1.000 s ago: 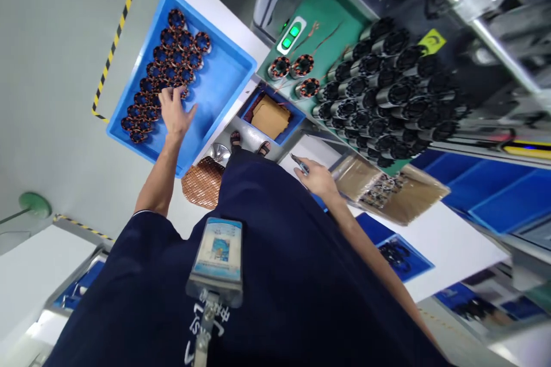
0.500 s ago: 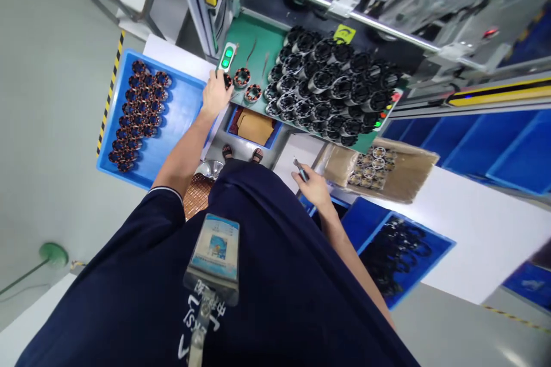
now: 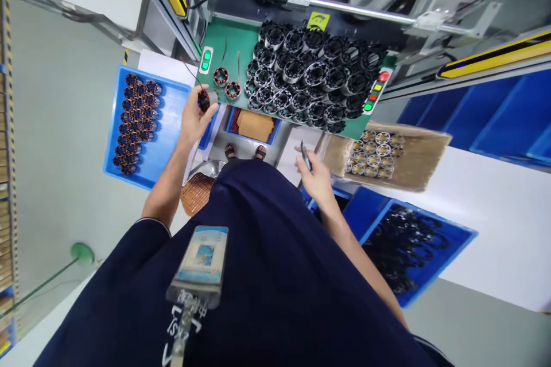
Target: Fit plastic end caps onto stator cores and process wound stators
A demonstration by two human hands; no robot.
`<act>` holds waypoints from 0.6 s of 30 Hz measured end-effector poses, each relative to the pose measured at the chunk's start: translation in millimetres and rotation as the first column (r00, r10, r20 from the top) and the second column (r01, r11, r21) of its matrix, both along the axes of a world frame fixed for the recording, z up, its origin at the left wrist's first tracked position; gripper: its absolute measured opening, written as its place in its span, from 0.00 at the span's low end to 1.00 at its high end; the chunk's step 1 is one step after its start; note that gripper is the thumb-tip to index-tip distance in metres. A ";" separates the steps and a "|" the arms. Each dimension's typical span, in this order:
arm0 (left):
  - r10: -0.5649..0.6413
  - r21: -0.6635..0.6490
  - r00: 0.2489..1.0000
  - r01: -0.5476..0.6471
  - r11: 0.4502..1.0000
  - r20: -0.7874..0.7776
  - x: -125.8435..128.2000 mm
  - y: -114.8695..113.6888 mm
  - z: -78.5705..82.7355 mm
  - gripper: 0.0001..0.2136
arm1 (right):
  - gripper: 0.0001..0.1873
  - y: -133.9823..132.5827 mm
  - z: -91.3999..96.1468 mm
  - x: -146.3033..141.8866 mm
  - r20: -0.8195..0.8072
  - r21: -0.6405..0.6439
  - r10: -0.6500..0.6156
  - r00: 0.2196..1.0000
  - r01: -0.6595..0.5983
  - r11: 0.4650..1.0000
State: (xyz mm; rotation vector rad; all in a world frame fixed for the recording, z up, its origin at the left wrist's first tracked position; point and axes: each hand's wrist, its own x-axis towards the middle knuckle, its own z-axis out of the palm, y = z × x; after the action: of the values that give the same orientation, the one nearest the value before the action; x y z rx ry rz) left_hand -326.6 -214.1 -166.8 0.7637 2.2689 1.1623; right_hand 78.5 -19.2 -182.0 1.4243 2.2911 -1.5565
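Note:
My left hand (image 3: pixel 194 117) is closed around a wound motor stator (image 3: pixel 204 101), lifted tilted at the left front corner of the green work surface (image 3: pixel 239 26). A thin wire trails up from the stator. Two more stators with copper windings (image 3: pixel 221 76) stand on the green surface just to the right, each with a lead lying behind it. In my right hand (image 3: pixel 316 175) is a pair of small wire cutters (image 3: pixel 306 156), jaws pointing away from me, held over the white table's edge. Several rows of black-topped stator cores (image 3: pixel 316 73) fill the middle of the green surface.
On the left, a blue tray (image 3: pixel 167 126) holds rows of wound stators. A cardboard box (image 3: pixel 424 155) of metal cores and a blue bin (image 3: pixel 456 241) of black parts are at right. Button panels (image 3: pixel 206 60) flank the green surface; a metal rail (image 3: pixel 365 11) crosses behind it.
My left hand has drawn the stator off the green surface toward me and tipped it sideways. The cutters in my right hand now point more straight ahead. The camera view has shifted.

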 end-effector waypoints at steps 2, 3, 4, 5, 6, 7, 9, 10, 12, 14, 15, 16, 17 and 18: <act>-0.042 0.146 0.980 0.013 0.989 0.193 49.7 -16.1 31.7 0.48 | 0.44 5.2 24.2 -21.0 -0.097 0.018 0.019 0.995 -0.018 1.000; -0.070 0.175 0.969 0.029 0.984 0.237 74.6 -20.9 49.2 0.44 | 0.41 6.5 40.3 -33.6 -0.179 0.047 0.035 0.983 -0.027 0.999; -0.080 0.195 0.963 0.030 0.980 0.258 97.5 -23.4 66.7 0.40 | 0.37 6.6 59.1 -47.3 -0.274 0.091 0.060 0.960 -0.036 0.995; -0.105 0.224 0.960 0.045 0.974 0.260 117.2 -24.0 83.2 0.36 | 0.33 5.5 80.0 -61.7 -0.371 0.137 0.093 0.924 -0.045 0.990; -0.125 0.255 0.960 0.060 0.965 0.249 132.9 -23.3 97.9 0.34 | 0.30 3.3 102.1 -76.2 -0.452 0.181 0.138 0.881 -0.061 0.982; -0.142 0.273 0.960 0.073 0.959 0.242 144.6 -21.8 110.3 0.31 | 0.27 0.2 124.4 -90.1 -0.515 0.224 0.189 0.836 -0.082 0.971; -0.174 0.303 0.964 0.109 0.947 0.199 157.9 -18.9 127.5 0.28 | 0.21 -6.9 164.6 -113.6 -0.593 0.291 0.298 0.748 -0.147 0.946; -0.187 0.308 0.967 0.128 0.943 0.172 161.1 -18.3 132.6 0.26 | 0.17 -10.2 180.4 -122.1 -0.616 0.311 0.345 0.709 -0.184 0.933; -0.200 0.311 0.974 0.158 0.937 0.108 164.6 -19.7 138.6 0.24 | 0.11 -14.7 200.5 -131.9 -0.635 0.320 0.394 0.665 -0.237 0.917; -0.185 0.306 0.981 0.156 0.939 0.066 168.1 -24.0 141.9 0.23 | 0.15 -16.6 204.7 -133.8 -0.646 0.285 0.373 0.666 -0.242 0.927; -0.171 0.310 0.984 0.146 0.940 0.055 170.4 -26.7 143.2 0.23 | 0.17 -17.3 201.8 -132.9 -0.650 0.249 0.344 0.678 -0.237 0.939; -0.150 0.321 0.987 0.127 0.938 0.048 173.0 -29.2 144.5 0.22 | 0.20 -18.4 196.5 -131.4 -0.652 0.203 0.310 0.691 -0.234 0.951; -0.126 0.338 0.991 0.103 0.936 0.046 175.8 -31.3 145.6 0.21 | 0.23 -20.0 189.6 -129.9 -0.652 0.150 0.275 0.707 -0.235 0.960; -0.105 0.355 0.993 0.080 0.932 0.052 178.6 -32.8 146.3 0.20 | 0.27 -22.4 181.9 -128.4 -0.648 0.095 0.241 0.723 -0.236 0.967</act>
State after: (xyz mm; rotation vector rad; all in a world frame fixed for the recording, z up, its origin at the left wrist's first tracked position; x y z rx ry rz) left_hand -148.0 -246.9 -20.5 0.9349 1.9673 1.5480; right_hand -49.9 -41.6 -0.1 0.5545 2.6661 -2.2093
